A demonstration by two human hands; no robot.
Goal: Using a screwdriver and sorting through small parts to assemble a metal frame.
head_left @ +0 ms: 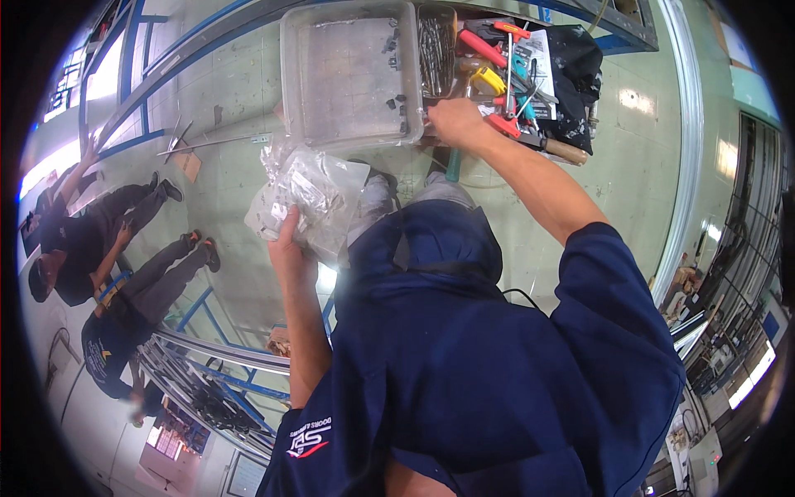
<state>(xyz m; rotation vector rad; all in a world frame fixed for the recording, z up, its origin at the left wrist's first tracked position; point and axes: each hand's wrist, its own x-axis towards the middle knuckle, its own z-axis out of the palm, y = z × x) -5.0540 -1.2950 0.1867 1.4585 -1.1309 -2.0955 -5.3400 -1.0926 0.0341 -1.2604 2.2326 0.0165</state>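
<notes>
My left hand [291, 253] is closed on a crumpled clear plastic bag [319, 195], its thumb lying over the film. Small pale pieces seem to show through the plastic, but I cannot make out their kind. At the near end of a narrow container of long dark screws or bits [436, 58], my right hand [458, 124] is curled with its fingers mostly hidden. Whatever they grip, if anything, is too small to name. Left of that hand stands a translucent plastic bin [344, 142] with a few small black pieces along its right side.
Hand tools lie heaped at the right, among them a yellow-handled tool [489, 80] and a red-handled one [483, 48]. Beside them is a black cloth bag [575, 70]. A blue metal frame [224, 33] runs behind. Two co-workers [108, 331] are at the left.
</notes>
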